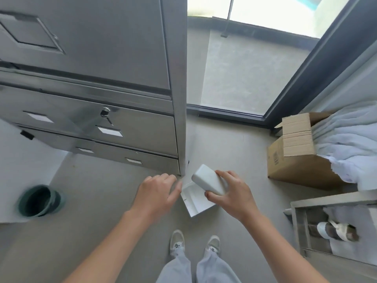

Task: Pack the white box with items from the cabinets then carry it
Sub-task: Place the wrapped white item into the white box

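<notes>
An open white box (192,201) lies on the grey floor just in front of my feet, beside the cabinet's corner. My right hand (232,195) grips a white rounded rectangular item (206,179) and holds it above the box's right side. My left hand (157,193) hovers to the left of the box, fingers apart and slightly blurred, holding nothing. The grey metal cabinet (102,82) stands ahead on the left, its drawers shut and a key in the lock (105,113).
A green bucket (39,201) sits on the floor at the left. An open cardboard box (295,152) with pale fabric over it stands at the right. A low metal rack (326,223) with slippers is at the lower right. A glass door is ahead.
</notes>
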